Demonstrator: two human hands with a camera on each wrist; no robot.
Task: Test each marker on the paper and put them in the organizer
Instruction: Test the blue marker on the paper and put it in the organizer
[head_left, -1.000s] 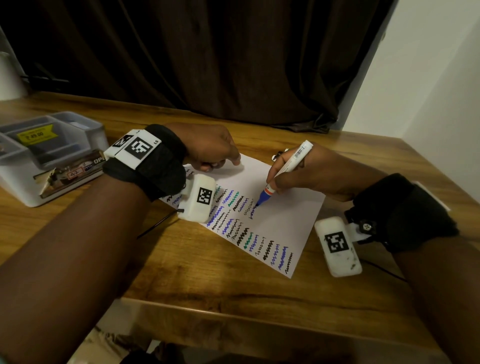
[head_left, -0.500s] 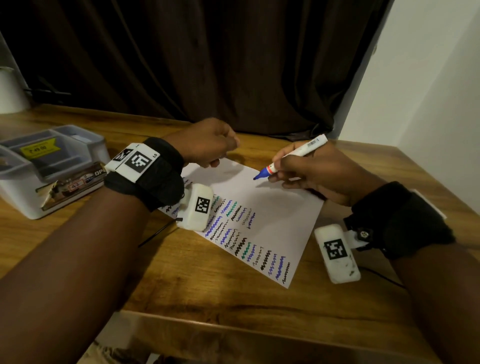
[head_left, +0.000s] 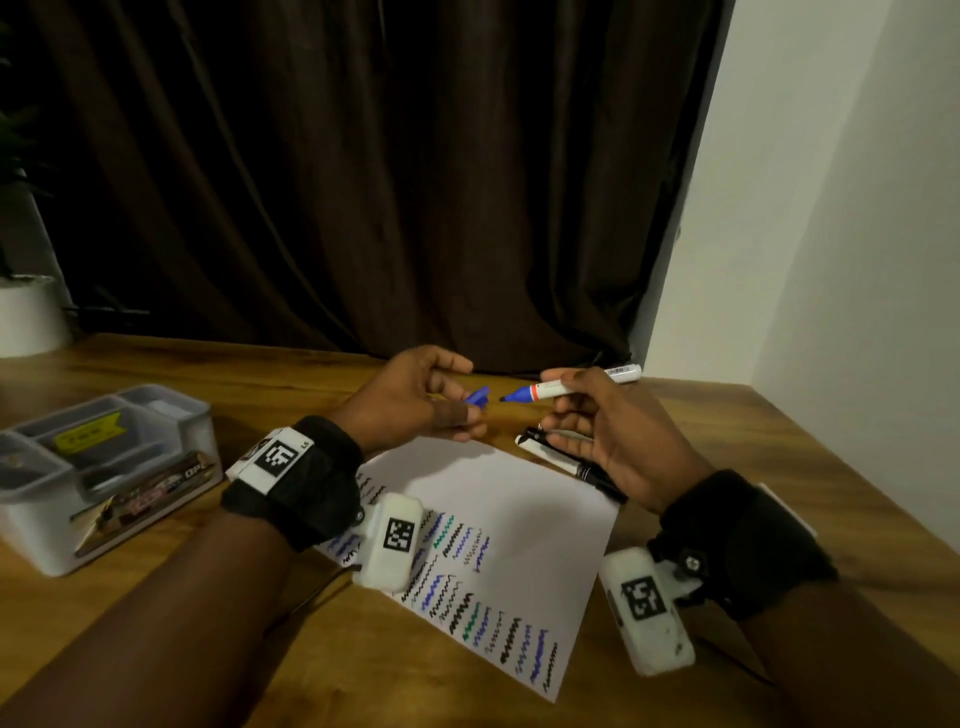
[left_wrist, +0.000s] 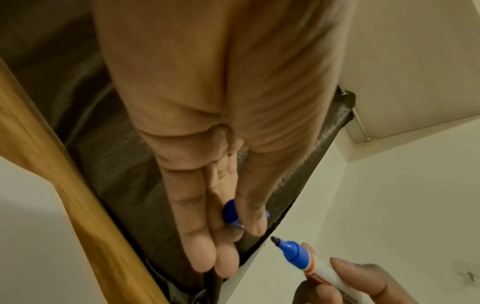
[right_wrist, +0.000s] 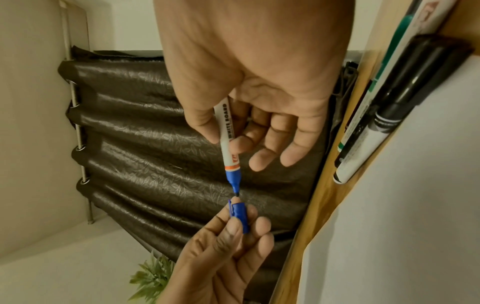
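My right hand (head_left: 592, 415) holds a white marker (head_left: 571, 387) with a blue tip, uncapped, level above the table; the same marker (right_wrist: 228, 142) shows pinched between thumb and forefinger. My left hand (head_left: 431, 400) pinches its blue cap (head_left: 478, 396), and the cap (right_wrist: 239, 216) has its mouth a short gap from the tip. In the left wrist view the cap (left_wrist: 231, 214) sits between thumb and fingers, the marker (left_wrist: 303, 259) just beyond. The white paper (head_left: 519, 499) with several squiggle rows lies below both hands. The grey organizer (head_left: 171, 441) stands at the left.
Other markers (head_left: 561, 454) lie on the wooden table (head_left: 753, 457) by the paper's far right edge; the right wrist view shows black and green ones (right_wrist: 384, 115). A dark curtain (head_left: 389, 182) hangs behind. A white pot (head_left: 26, 317) stands at far left.
My right hand lifted the marker off the paper and turned it level. My left hand rose from the paper and brought the blue cap up to face the tip.
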